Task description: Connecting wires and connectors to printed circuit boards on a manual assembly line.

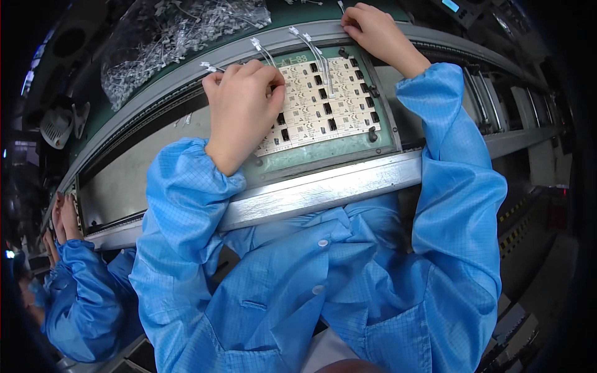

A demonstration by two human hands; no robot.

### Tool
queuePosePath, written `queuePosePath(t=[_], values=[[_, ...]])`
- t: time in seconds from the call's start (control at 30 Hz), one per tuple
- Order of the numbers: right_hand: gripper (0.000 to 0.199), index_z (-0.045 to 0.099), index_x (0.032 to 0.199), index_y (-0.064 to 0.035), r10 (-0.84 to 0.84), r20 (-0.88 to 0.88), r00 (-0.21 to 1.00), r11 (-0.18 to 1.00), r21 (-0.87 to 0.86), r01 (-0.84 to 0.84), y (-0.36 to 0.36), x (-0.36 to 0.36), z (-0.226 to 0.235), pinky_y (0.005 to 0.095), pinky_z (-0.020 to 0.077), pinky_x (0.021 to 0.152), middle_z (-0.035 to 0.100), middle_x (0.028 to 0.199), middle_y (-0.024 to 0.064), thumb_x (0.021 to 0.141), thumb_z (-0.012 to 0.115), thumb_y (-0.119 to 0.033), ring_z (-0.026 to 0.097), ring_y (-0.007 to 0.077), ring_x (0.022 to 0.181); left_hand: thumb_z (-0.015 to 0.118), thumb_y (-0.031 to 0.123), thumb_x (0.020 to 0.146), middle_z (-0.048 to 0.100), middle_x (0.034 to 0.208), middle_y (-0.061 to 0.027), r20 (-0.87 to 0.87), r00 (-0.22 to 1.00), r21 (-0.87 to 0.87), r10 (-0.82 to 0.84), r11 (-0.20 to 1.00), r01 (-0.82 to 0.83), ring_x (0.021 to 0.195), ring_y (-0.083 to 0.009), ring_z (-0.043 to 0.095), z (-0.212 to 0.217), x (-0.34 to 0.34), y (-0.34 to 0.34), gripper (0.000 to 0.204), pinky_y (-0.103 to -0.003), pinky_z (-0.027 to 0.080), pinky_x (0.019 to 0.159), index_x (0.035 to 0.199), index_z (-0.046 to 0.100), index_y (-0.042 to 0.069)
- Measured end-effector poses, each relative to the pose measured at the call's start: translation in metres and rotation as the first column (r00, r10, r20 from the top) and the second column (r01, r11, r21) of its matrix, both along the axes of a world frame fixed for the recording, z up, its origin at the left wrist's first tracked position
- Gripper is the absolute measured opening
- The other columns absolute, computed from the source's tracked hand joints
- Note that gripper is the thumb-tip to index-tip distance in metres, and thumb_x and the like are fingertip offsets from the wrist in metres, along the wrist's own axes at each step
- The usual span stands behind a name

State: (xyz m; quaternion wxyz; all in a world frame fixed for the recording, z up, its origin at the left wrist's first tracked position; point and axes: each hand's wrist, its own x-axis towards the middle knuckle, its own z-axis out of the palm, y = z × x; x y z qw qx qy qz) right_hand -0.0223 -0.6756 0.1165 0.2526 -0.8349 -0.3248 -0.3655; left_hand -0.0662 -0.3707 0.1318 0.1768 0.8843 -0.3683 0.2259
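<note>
A cream circuit board panel [305, 127] with rows of black components lies on a green carrier plate [298, 164] in front of me. My left hand [244, 112] is over the panel's left side, fingers curled and pressed together; whatever is between them is hidden. Beyond the panel, at the far metal rail, my right hand [380, 38] has its thumb and fingers drawn together. A small white connector tip [341, 5] shows just past those fingers; I cannot tell if they hold it. White wire leads [321, 59] reach from the rail onto the panel. Another wire lead [263, 52] lies near my left hand.
A clear plastic bag [180, 43] of many white wire leads lies beyond the far rail. The near metal rail [329, 186] runs between me and the carrier. At the left, a co-worker in a blue sleeve [87, 298] has hands at the same line.
</note>
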Motion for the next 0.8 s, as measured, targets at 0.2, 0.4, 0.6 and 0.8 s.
queuePosePath(t=[0.2,0.4,0.6,0.8], values=[[0.014,0.065,0.096,-0.0022,-0.404,-0.23,0.885,0.914,-0.132,0.383,-0.005,0.002,0.002,0.0472,0.0513,0.084,0.066,0.094,0.0187,0.089,0.067,-0.014,0.064,0.0394,0.097,0.072,0.017,0.083,0.067,0.089,0.0019,-0.048,0.998,0.047,0.03,0.999,-0.027,0.105,-0.0256,0.058,0.007,0.0,-0.001,0.005,-0.046,0.035,0.093,0.086,0.075,0.014],[0.014,0.066,0.089,-0.0016,-0.537,-0.272,0.799,0.844,-0.176,0.507,0.007,-0.009,0.014,0.0474,0.0511,0.083,0.068,0.091,0.0174,0.087,0.069,-0.015,0.065,0.0388,0.096,0.074,0.017,0.085,0.067,0.089,0.0012,-0.039,0.999,0.072,0.031,0.997,-0.029,0.104,-0.0249,0.058,0.011,-0.003,0.002,0.005,-0.045,0.036,0.092,0.087,0.075,0.013],[0.014,0.064,0.091,0.0016,-0.405,-0.286,0.869,0.89,0.097,0.446,0.003,-0.005,0.014,0.0436,0.0536,0.073,0.071,0.086,0.0201,0.09,0.069,-0.011,0.07,0.0381,0.084,0.073,0.015,0.086,0.067,0.09,0.0003,-0.081,0.997,0.062,0.012,0.998,-0.007,0.101,-0.0254,0.058,0.011,-0.001,0.002,0.004,-0.044,0.036,0.091,0.088,0.075,0.012],[0.013,0.065,0.094,0.0029,-0.288,-0.339,0.896,0.875,0.287,0.39,0.015,-0.021,0.041,0.0365,0.0531,0.067,0.071,0.083,0.0193,0.09,0.071,-0.008,0.071,0.0288,0.076,0.073,0.013,0.086,0.067,0.095,-0.0026,-0.13,0.991,0.067,-0.041,0.996,0.05,0.106,-0.028,0.057,0.015,0.003,0.011,0.006,-0.044,0.041,0.092,0.091,0.075,0.01]])
